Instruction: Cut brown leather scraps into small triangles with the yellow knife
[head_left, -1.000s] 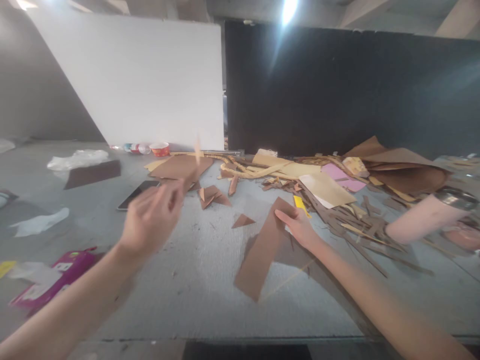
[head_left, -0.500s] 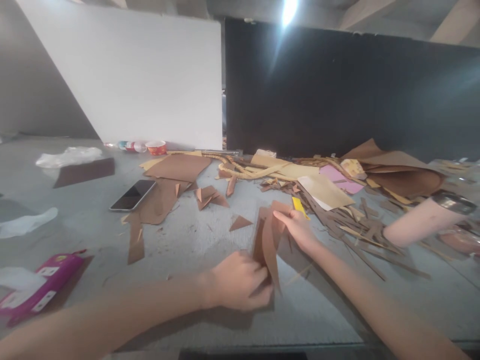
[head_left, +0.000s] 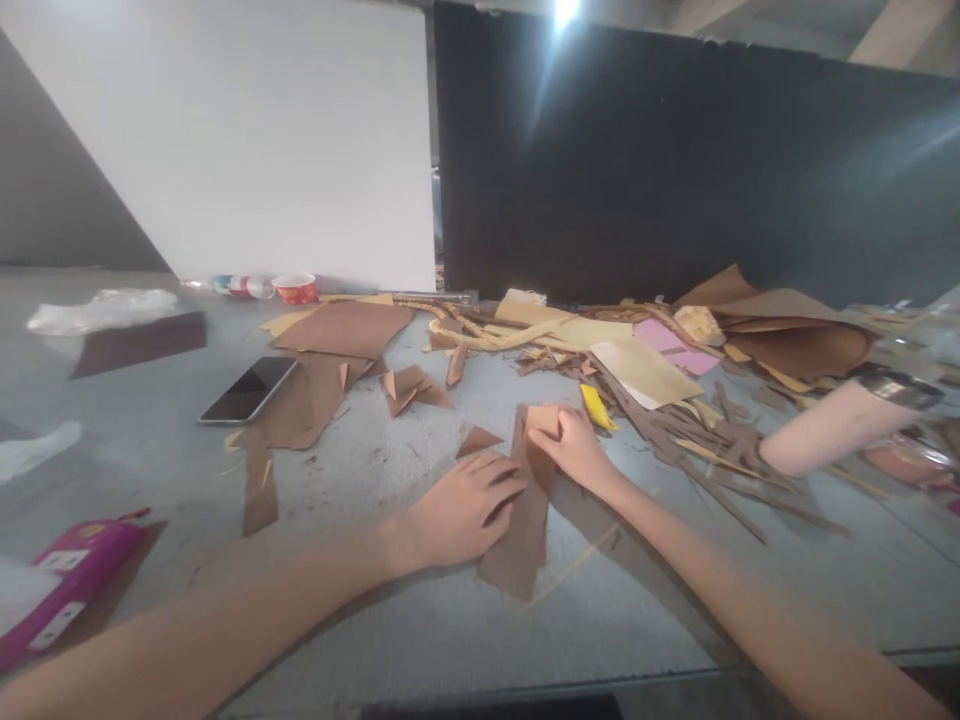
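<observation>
A long piece of brown paper [head_left: 534, 500] lies on the grey table in front of me, one layer over another. My left hand [head_left: 466, 505] rests palm down on its left side, fingers spread and slightly bent. At the far end my right hand [head_left: 574, 445] grips the paper's upper right corner, thumb on top and the other fingers partly hidden. Just beyond the right hand sits a small yellow object [head_left: 598, 408]. A brown paper triangle [head_left: 478, 440] lies beyond my left fingers.
To the left are a phone [head_left: 249, 390], a purple tissue pack [head_left: 75, 580] and brown sheets [head_left: 341, 330]. Paper strips [head_left: 720, 460] and a pink tumbler [head_left: 840, 425] lie to the right. A red-and-white cup [head_left: 295, 289] stands by the white panel [head_left: 300, 140].
The paper, which was raised and curled between my hands, now lies flatter on the table. My left hand has gone from a fist to spread fingers and moved away from me.
</observation>
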